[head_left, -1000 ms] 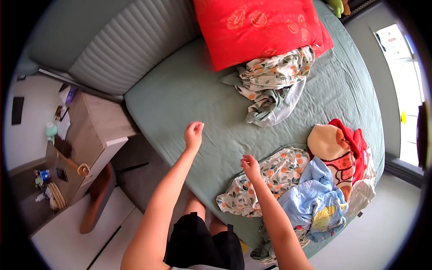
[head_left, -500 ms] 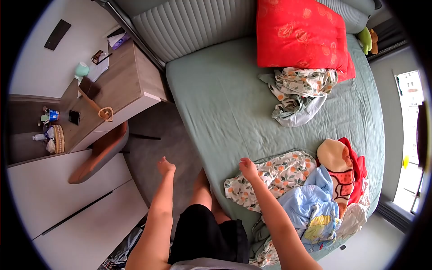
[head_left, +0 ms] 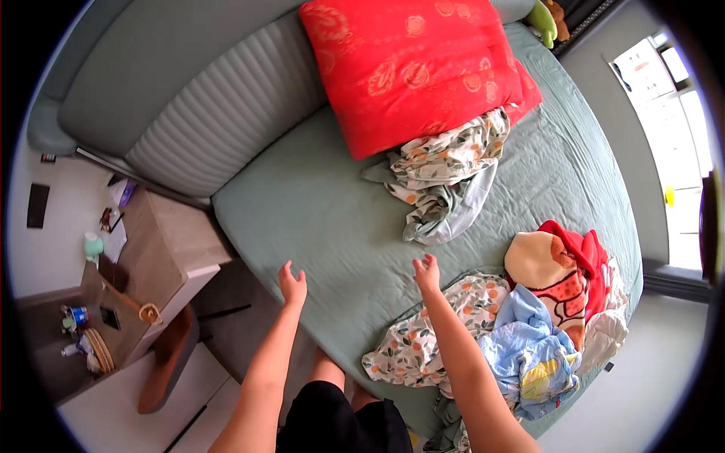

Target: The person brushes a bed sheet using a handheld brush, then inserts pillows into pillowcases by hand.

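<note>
A person's left hand [head_left: 292, 285] and right hand [head_left: 427, 274] hang empty over a grey-green bed [head_left: 355, 234], fingers loosely spread. The right is nearer the orange-print cloth [head_left: 477, 306], which lies on the bed just rightward, partly behind the right forearm [head_left: 465, 353], its long axis slanting from near left to far right.

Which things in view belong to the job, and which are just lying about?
Likely the job (left hand and right hand are empty, held over the bed):
fruit-print cloth nearest the right hand
blue cloth
red padded bedding

Just lying about, apparently:
desk
chair
woven basket
</note>
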Available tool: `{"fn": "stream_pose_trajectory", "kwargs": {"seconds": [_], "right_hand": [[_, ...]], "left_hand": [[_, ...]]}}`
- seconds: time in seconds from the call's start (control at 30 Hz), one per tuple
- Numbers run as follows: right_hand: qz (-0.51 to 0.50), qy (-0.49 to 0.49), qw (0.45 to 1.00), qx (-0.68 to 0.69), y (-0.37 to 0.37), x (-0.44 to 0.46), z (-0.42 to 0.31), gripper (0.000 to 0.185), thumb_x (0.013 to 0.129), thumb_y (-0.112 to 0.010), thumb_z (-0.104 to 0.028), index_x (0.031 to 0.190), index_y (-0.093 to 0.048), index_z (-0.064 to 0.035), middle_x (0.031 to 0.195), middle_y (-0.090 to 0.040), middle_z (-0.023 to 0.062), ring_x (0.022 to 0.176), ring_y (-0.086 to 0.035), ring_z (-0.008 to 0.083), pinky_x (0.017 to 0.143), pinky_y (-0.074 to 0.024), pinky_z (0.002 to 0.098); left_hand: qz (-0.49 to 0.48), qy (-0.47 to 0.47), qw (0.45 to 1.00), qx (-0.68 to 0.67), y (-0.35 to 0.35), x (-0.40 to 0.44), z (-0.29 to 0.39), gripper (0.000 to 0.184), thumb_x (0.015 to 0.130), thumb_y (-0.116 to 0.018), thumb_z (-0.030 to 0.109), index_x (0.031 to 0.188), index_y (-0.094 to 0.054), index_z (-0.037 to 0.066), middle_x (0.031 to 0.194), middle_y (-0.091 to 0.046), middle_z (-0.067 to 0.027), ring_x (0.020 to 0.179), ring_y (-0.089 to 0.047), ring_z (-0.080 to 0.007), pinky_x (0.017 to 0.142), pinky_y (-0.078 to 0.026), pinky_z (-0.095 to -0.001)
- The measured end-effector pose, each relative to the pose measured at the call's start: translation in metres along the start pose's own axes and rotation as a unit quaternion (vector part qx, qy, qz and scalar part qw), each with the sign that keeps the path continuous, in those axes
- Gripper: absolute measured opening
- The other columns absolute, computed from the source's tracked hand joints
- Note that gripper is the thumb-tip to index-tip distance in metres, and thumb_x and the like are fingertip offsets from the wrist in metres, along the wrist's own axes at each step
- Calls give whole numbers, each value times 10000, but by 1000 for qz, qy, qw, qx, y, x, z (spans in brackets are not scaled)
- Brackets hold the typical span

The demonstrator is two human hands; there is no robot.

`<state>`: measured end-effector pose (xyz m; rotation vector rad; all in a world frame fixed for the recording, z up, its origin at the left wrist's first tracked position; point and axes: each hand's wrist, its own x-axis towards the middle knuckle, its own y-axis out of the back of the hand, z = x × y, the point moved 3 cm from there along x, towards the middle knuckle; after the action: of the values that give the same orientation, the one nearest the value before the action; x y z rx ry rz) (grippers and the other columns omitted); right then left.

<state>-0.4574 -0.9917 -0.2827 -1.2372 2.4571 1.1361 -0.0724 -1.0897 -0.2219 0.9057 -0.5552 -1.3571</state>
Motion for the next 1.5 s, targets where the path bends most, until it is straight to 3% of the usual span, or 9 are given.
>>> {"fn": "stream_pose_trajectory", "kwargs": {"seconds": [0.2,0.4,0.57,0.67,0.73,0.87,1.03,1.27,1.5], "right_hand": [[163,-130,975,79,46,61,-82,983,693,-752,-290,1389,-115,-12,1254,-393,198,897,-575,321,469,-551,392],[23,-192,965,175,51,94,-87,181,732,-599,-164,792,-590,7,626,-559,66,465,-508,173,396,-444,298],[42,-134,950,280,74,53,-105,224,708,-520,-190,654,-554,25,529,-504,59,411,-453,158,381,-364,302],[56,-107,948,293,101,23,-95,194,693,-520,-178,626,-530,3,533,-474,30,439,-409,122,423,-325,288],[57,-100,953,280,121,-15,-102,183,674,-526,-163,597,-503,2,542,-444,4,484,-372,105,473,-300,282],[145,-100,950,260,128,-89,-53,173,667,-527,-154,605,-499,5,541,-431,-7,506,-384,122,483,-311,292],[320,-131,861,373,178,-194,13,131,684,-510,-112,618,-501,2,632,-469,3,574,-399,114,526,-336,275],[374,-76,907,179,246,-208,73,291,827,-504,-113,1068,-553,42,853,-575,93,785,-541,174,732,-443,298],[138,117,982,61,211,-120,-12,647,797,-642,-297,1266,-380,65,1241,-454,249,1169,-435,341,992,-325,385]], "left_hand": [[-83,-98,979,-156,-50,105,138,491,837,-623,248,1235,-438,28,1172,-485,-158,793,-592,-176,701,-492,-297],[-71,-135,943,-297,-71,218,281,813,725,-703,459,1271,-345,-25,1173,-481,-159,645,-567,-139,600,-487,-274],[-153,109,927,-324,-61,248,324,705,646,-660,658,918,-618,9,696,-588,-38,461,-497,-103,384,-407,-234],[-151,103,934,-308,-72,236,319,790,666,-660,641,1044,-592,-49,945,-634,-106,786,-598,-182,697,-479,-297],[-144,116,900,-396,-64,193,336,818,681,-656,629,1093,-566,-71,1042,-617,-131,936,-571,-219,845,-427,-318],[-201,190,815,-509,-52,74,358,710,716,-620,630,1148,-509,78,884,-613,-40,626,-589,-131,416,-411,-263],[-303,344,626,-631,-64,-122,342,663,739,-616,591,1195,-459,136,1048,-602,-24,839,-620,-182,583,-519,-314],[-578,495,567,-316,-41,-322,180,702,751,-418,735,1032,-543,104,813,-632,-59,528,-556,-156,423,-432,-255],[-220,-121,955,-156,-30,-96,176,271,876,-575,309,821,-542,45,629,-571,-48,540,-529,-139,517,-438,-287]]}}
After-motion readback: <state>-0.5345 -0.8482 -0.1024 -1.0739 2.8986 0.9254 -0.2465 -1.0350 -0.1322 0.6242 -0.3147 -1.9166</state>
